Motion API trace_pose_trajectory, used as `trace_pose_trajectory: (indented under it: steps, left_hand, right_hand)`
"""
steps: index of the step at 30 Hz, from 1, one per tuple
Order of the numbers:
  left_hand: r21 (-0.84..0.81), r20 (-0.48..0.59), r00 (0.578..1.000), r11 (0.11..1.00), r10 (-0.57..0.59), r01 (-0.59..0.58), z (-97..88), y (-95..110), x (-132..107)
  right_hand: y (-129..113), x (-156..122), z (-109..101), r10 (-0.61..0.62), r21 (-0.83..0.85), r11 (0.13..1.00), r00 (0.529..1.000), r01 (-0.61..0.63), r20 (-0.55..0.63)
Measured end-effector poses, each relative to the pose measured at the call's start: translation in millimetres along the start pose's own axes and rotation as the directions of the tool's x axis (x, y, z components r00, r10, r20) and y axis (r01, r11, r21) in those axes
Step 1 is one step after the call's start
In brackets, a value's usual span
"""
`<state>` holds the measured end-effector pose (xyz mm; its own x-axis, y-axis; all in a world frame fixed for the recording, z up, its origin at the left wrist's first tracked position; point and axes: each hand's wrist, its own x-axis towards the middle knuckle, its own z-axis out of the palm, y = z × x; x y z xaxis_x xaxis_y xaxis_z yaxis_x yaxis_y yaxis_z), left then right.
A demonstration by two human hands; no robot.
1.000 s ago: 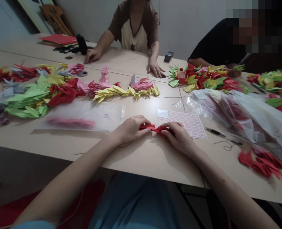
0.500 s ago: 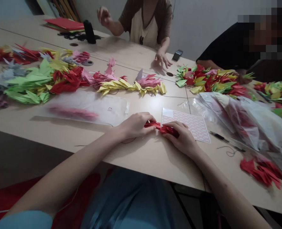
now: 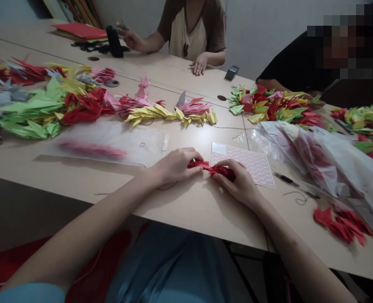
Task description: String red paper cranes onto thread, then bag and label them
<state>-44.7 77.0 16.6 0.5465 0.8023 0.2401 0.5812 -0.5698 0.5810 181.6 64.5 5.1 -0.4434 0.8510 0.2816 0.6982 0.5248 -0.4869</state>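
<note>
My left hand [image 3: 182, 165] is closed round the left end of a string of red folded paper cranes [image 3: 208, 167], low over the table's near edge. On its other end, my right hand [image 3: 235, 179] grips with thumb and fingers. Part of the string is hidden under my fingers. A dark thread [image 3: 167, 187] lies by my left wrist. Just behind my right hand is a sheet of red-bordered labels [image 3: 252, 166]. To the left rests a frosted plastic bag [image 3: 139, 147] with a pink paper string inside.
Yellow paper cranes [image 3: 151, 112] and a green pile [image 3: 31, 109] lie across the table. Plastic bags [image 3: 341, 155], a black pen [image 3: 286, 179] and loose red cranes [image 3: 342, 223] are at right. A co-worker's hand [image 3: 199, 64] rests opposite; another person leans in at right.
The co-worker opposite has drawn one hand back towards their body and lowered the other beside the black spool, now with scissors-like metal in it. My hands keep the same hold.
</note>
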Motion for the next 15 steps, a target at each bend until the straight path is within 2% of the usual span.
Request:
trace_pose_trajectory:
  steps: [9,15]
  left_hand:
    - [-0.02,-0.037,0.998,0.998,0.06,-0.06,1.3,-1.6,-1.0]
    - [0.005,-0.149,0.98,0.991,0.13,-0.131,2.2,-4.2,-0.4]
  right_hand:
    - [1.1,2.9,1.8,0.035,0.04,0.999,0.999,-0.035,0.014]
    - [-1.2,4.6,1.8,0.035,0.059,0.998,0.999,-0.036,0.017]
